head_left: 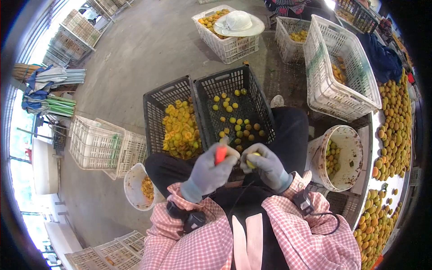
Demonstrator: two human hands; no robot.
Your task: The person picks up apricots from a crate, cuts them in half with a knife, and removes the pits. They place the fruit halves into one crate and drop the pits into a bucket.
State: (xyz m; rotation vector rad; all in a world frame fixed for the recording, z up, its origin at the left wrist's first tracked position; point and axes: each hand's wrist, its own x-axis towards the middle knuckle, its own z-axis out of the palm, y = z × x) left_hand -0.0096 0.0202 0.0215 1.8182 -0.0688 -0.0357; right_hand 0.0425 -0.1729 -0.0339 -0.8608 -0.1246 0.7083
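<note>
My left hand [210, 170], in a grey glove, is closed round a tool with a red handle [220, 154]; its tip points up toward the black crates. Close beside it, my gloved right hand [265, 166] grips a yellow-green fruit [254, 160] between thumb and fingers. Just beyond my hands, the right black crate [269, 118] holds scattered whole yellow and orange fruits [240, 121]. Touching it on the left, another black crate [153, 130] holds a heap of opened yellow fruit pieces [181, 128].
White buckets with fruit stand at left [130, 191] and right [315, 155]. White crates surround me, one under a white hat [238, 23]. A table [375, 175] covered with fruit runs along the right. Another person's patterned clothing [288, 6] shows at the top.
</note>
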